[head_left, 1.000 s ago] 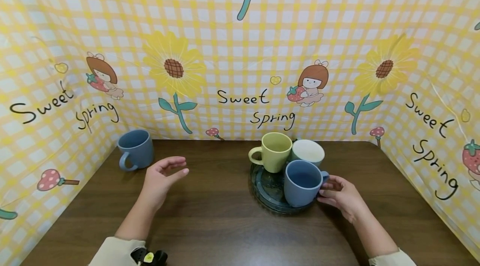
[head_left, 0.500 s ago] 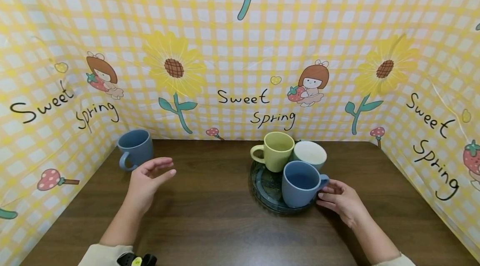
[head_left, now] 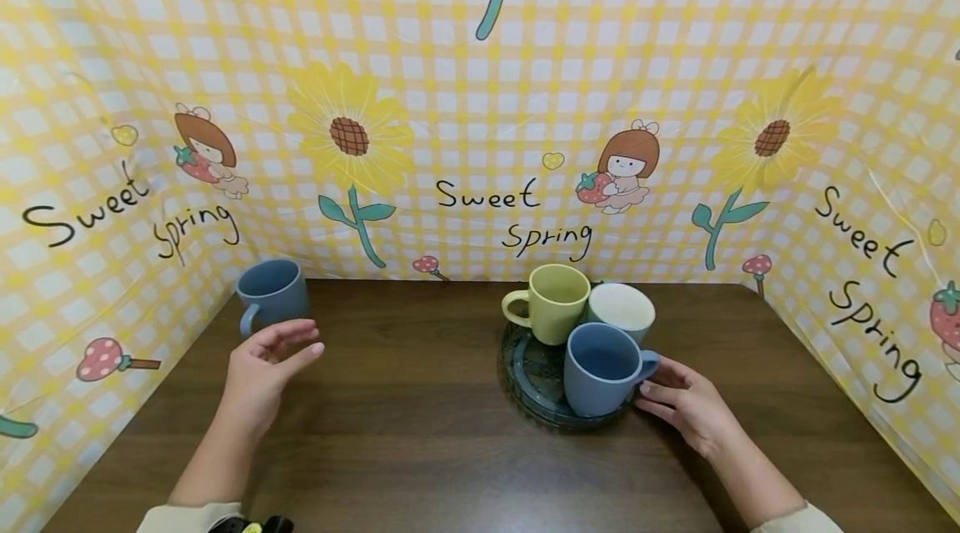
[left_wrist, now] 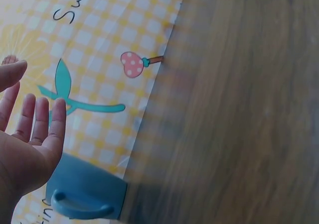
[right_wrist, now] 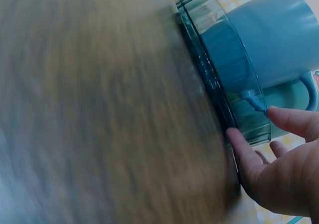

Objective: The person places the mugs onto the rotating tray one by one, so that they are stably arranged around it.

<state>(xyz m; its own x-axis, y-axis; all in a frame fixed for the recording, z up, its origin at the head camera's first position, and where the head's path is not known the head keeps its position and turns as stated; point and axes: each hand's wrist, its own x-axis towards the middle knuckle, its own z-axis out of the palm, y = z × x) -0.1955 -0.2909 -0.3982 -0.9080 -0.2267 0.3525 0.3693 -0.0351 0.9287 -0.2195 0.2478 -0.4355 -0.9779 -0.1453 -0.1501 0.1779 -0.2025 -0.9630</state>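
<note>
A round dark tray (head_left: 537, 374) with a clear raised rim stands right of the middle. On it are a yellow-green mug (head_left: 558, 306), a pale cup with white inside (head_left: 621, 308) and a blue mug (head_left: 600, 370). My right hand (head_left: 693, 412) touches the tray's right side below the blue mug's handle; in the right wrist view its fingertips lie at the tray's edge (right_wrist: 204, 64). A second blue mug (head_left: 272, 295) stands at the back left. In front of it my left hand (head_left: 258, 374) hovers with spread, slightly bent fingers, holding nothing.
The brown wooden table (head_left: 420, 450) carries all of this. Yellow checked cloth (head_left: 465, 108) with flowers and lettering rises at the back and both sides, close behind the mugs. A dark strap (head_left: 251, 525) sits on the left wrist.
My left hand has moved left, closer to the lone blue mug. The tray has turned slightly: the yellow-green mug shifted right, the front blue mug a little left. My right hand stays at the tray.
</note>
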